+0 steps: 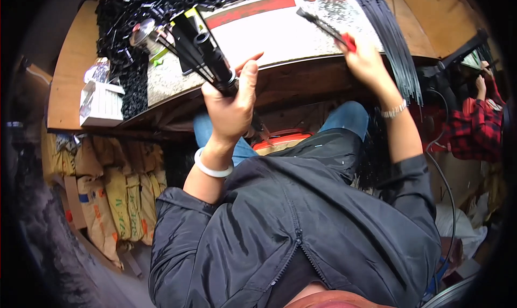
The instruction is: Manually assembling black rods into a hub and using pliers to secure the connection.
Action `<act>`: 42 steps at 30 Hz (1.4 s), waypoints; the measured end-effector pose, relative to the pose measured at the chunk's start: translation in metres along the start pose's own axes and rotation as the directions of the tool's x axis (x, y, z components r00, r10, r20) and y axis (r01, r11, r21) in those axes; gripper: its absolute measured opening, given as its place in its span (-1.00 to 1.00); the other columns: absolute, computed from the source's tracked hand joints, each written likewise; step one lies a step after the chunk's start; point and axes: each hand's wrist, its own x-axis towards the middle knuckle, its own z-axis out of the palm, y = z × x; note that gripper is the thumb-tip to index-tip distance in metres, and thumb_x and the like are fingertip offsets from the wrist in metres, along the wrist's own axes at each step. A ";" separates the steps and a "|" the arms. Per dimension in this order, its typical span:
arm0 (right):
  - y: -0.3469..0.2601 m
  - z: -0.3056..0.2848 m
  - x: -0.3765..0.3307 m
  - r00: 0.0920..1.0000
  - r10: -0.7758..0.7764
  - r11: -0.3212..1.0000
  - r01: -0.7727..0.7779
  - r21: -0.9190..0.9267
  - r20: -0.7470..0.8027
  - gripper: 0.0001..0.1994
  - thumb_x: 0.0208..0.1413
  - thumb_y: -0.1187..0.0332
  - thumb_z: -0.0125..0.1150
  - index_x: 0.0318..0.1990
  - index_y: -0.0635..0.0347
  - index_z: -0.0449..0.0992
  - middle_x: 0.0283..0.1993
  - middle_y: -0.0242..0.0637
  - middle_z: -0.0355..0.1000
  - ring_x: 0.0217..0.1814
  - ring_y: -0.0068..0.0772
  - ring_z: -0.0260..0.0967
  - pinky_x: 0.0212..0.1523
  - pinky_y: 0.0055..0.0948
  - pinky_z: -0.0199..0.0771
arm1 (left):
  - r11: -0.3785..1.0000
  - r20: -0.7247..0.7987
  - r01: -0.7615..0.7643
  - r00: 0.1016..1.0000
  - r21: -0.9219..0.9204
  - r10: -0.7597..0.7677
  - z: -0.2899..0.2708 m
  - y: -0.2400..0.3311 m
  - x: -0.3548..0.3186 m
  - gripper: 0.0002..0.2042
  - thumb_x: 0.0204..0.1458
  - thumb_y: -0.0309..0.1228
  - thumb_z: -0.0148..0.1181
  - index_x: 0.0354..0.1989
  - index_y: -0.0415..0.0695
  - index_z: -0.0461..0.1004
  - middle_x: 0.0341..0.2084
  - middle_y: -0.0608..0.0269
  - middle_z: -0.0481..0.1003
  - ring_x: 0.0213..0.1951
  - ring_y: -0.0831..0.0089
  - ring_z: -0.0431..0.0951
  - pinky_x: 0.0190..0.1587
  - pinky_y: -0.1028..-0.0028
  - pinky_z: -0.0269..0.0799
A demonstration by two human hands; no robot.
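My left hand (232, 103) is closed around a bundle of black tubes (207, 49) that sticks up and to the left over the front edge of the workbench (258, 36). My right hand (366, 60) grips a thin tool with a red handle (328, 30), which points left across the bench top. A white bangle sits on my left wrist and a metal watch on my right. Both hands hover at the bench's near edge, about a forearm's length apart.
A heap of small black parts (129, 17) covers the bench's left end, beside a clear plastic box (102, 100). A sheaf of long black rods (393, 38) hangs over the right edge. Yellow sacks (116, 195) are stacked below left. Another person in a red checked sleeve (476, 125) works at right.
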 end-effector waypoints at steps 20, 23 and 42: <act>0.024 -0.024 0.095 0.941 0.318 0.804 -0.204 -0.558 0.114 -0.59 -0.11 0.02 0.29 -0.14 0.02 0.52 -0.12 -0.18 0.48 -0.03 -0.21 0.42 -0.06 -0.28 0.38 | 0.995 0.093 -0.020 0.996 0.098 0.011 0.010 0.009 0.000 -0.80 0.12 -0.47 0.08 -0.18 -0.36 0.50 -0.77 0.57 0.23 -0.77 0.83 0.12 -0.73 0.71 -0.05; 0.025 -0.021 0.096 0.946 0.305 0.812 -0.195 -0.550 0.114 -0.63 -0.09 0.08 0.27 -0.12 0.00 0.52 -0.15 -0.20 0.50 -0.06 -0.22 0.44 -0.08 -0.31 0.39 | 0.996 0.089 -0.028 0.996 0.086 0.020 0.010 0.010 0.000 -0.80 0.13 -0.48 0.07 -0.17 -0.34 0.50 -0.77 0.58 0.23 -0.77 0.84 0.11 -0.72 0.71 -0.07; 0.024 -0.019 0.085 0.993 0.076 0.896 -0.109 -0.429 -0.094 -0.69 0.02 0.01 0.16 -0.29 0.05 0.51 -0.37 -0.17 0.49 -0.27 -0.11 0.45 -0.32 -0.24 0.39 | 0.998 0.062 -0.002 0.998 0.066 -0.002 0.013 0.014 -0.001 -0.87 0.06 -0.51 0.15 -0.25 -0.24 0.56 -0.73 0.56 0.25 -0.63 0.78 0.17 -0.61 0.66 0.08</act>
